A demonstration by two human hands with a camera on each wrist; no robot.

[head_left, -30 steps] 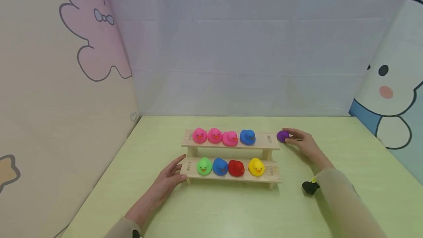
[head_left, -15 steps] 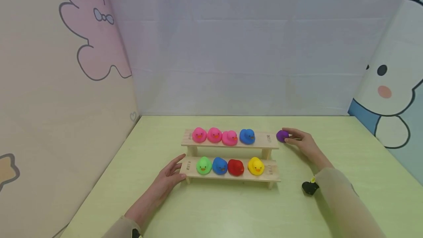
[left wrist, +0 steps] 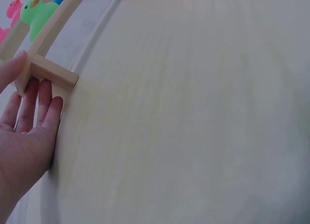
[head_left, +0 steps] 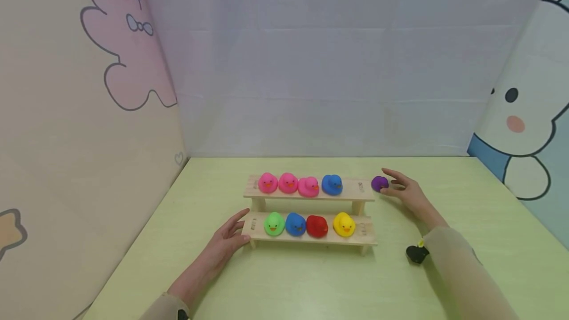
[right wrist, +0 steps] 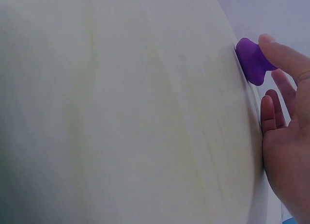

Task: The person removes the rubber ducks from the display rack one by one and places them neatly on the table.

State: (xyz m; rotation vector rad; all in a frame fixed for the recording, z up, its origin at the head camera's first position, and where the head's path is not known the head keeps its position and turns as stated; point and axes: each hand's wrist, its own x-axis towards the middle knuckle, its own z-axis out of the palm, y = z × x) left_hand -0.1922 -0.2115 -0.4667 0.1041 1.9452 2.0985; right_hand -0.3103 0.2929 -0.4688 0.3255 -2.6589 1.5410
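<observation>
At the left end of the wooden stand [head_left: 353,189], your left hand [head_left: 224,240] grips its front corner with the thumb, fingers behind, presumably to steady it beneath the seated ducks [head_left: 295,224]. Your right hand [head_left: 412,196] is right of the stand, thumb and forefinger spread rather than closed; the purple duck [head_left: 380,183] lies just beside the stand's rear right end, ahead of that gap, nearer the thumb tip.
</observation>
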